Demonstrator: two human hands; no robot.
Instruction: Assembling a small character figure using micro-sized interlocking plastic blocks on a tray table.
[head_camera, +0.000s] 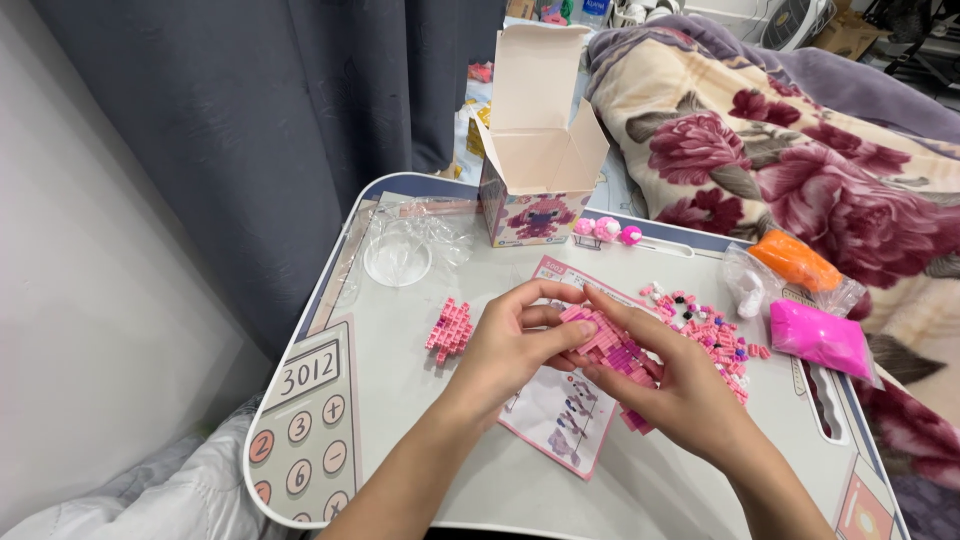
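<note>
Plain pale wall (70, 250) fills the left side. Dark grey curtain (300, 120) hangs beside it in heavy folds, down behind the desk. White lap desk (420, 470) with rounded corners and blue edge sits in the middle; printed calculator graphic on its left end. Cream blanket (800, 170) with dark red roses lies rumpled at right, a purple cover (860, 85) behind it. Grey-white bedding (170, 500) shows at lower left. Cluttered shelf area (640, 12) at top, partly out of view. Light even, soft, few shadows.
</note>
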